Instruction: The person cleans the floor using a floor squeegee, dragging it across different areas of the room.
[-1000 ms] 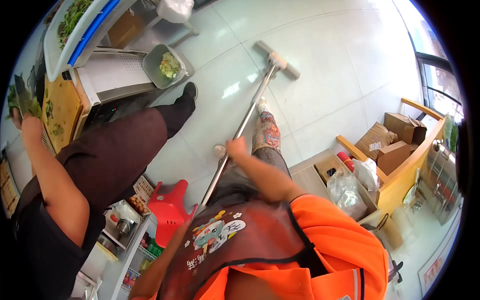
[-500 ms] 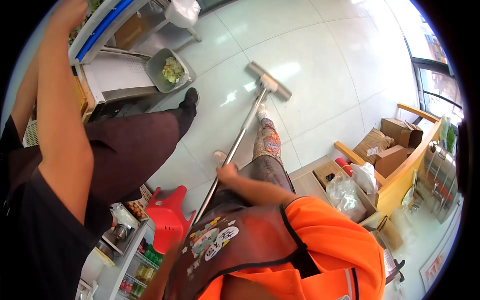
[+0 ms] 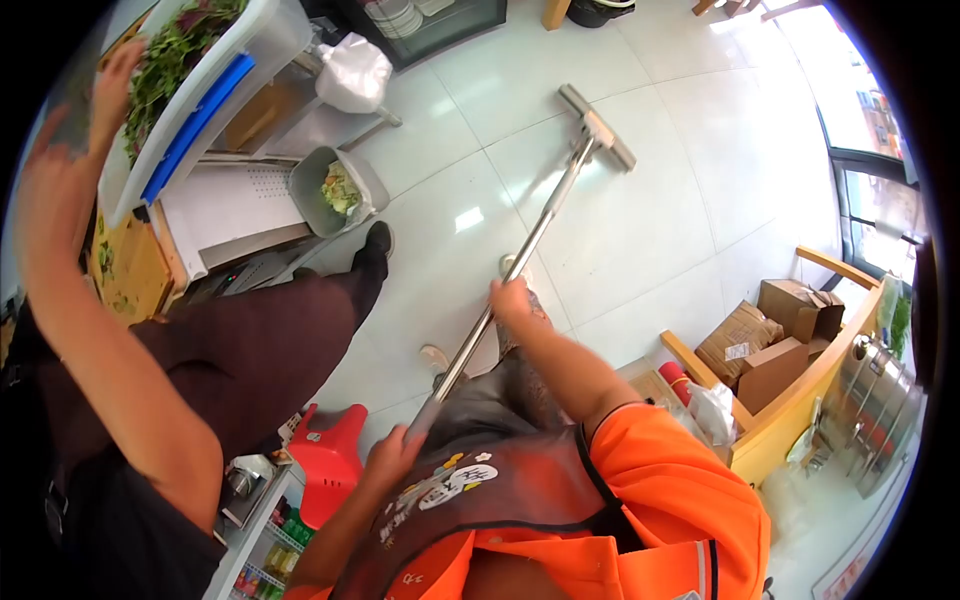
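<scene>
A mop [image 3: 548, 212] with a long metal handle slants across my body, its flat head [image 3: 598, 128] against the tiled floor ahead. My right hand [image 3: 510, 298] is wrapped round the middle of the handle. Lower down, near my apron [image 3: 450, 500], my left hand [image 3: 392, 458] grips the grey upper end of the handle. One of my shoes [image 3: 434, 357] shows beside the handle.
A co-worker stands at left, hands [image 3: 115, 90] by a tub of leafy greens [image 3: 180, 60]. Nearby are a grey bin [image 3: 308, 195] with scraps and a red stool [image 3: 330, 465]. Cardboard boxes [image 3: 775, 370] sit in a wooden-railed unit [image 3: 800, 425] at right.
The mop head has slid forward and to the right, and my right hand has moved forward with it. My left hand has come into clearer view. The co-worker's arms have shifted.
</scene>
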